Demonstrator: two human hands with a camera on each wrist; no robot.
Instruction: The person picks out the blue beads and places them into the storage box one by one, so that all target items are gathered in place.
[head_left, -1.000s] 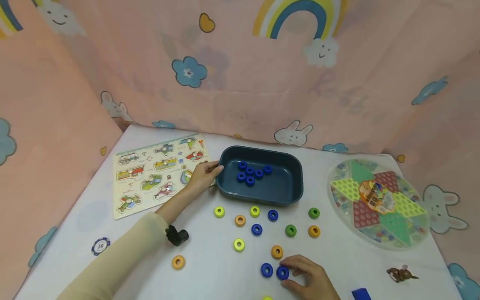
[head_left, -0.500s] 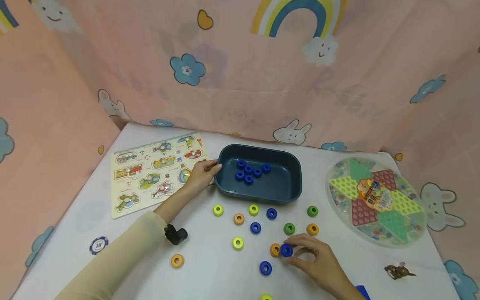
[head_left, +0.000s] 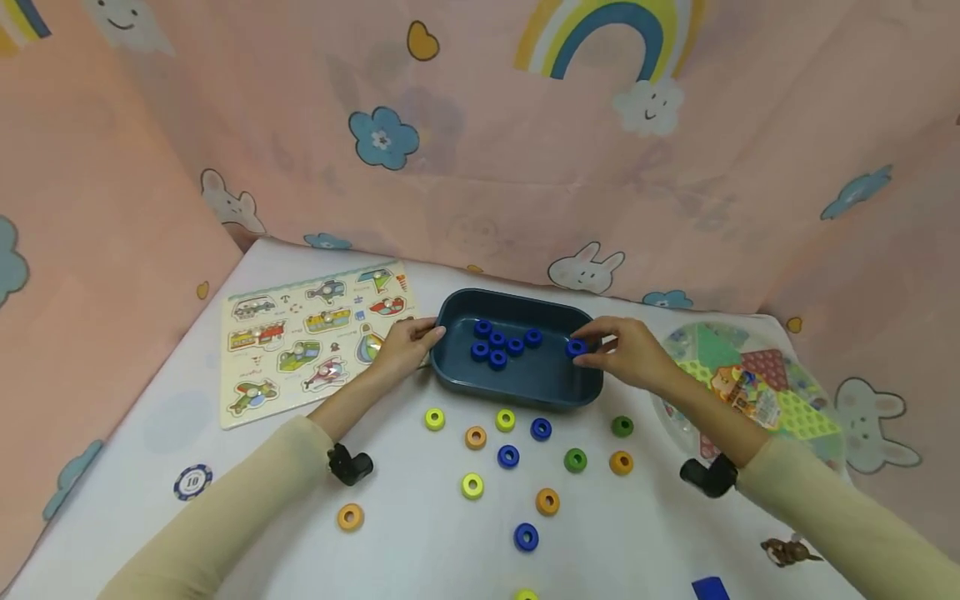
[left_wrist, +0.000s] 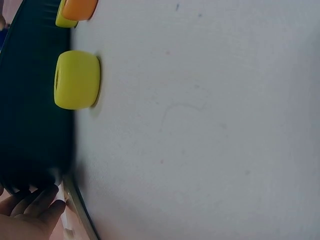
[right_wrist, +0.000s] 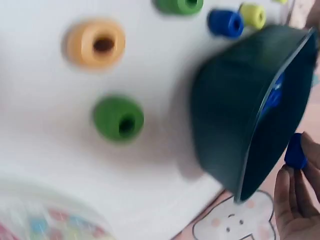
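Observation:
My right hand [head_left: 628, 352] pinches a blue bead [head_left: 576, 348] between thumb and fingers, over the right end of a dark teal tray [head_left: 517, 393]. In the right wrist view that blue bead [right_wrist: 296, 151] is at the tray's rim. Several other blue beads [head_left: 497, 339] lie in the tray's left half. With thumb and fingers, my left hand [head_left: 403, 348] holds the tray's left end; in the left wrist view its fingers [left_wrist: 42, 200] are at the tray wall. In front of the tray are loose blue [head_left: 527, 537], yellow [head_left: 472, 486], orange [head_left: 547, 502] and green beads [head_left: 575, 460].
A peg puzzle board [head_left: 300, 358] lies behind my left forearm. A round star-patterned game board [head_left: 806, 417] is partly under my right forearm. A poker chip [head_left: 193, 482], a small brown animal figure [head_left: 787, 552] and a blue block [head_left: 710, 588] lie nearer the table's front.
My right hand has carried the blue bead from the front of the table, past the orange one, up over the tray's right end. My left hand stays at the tray.

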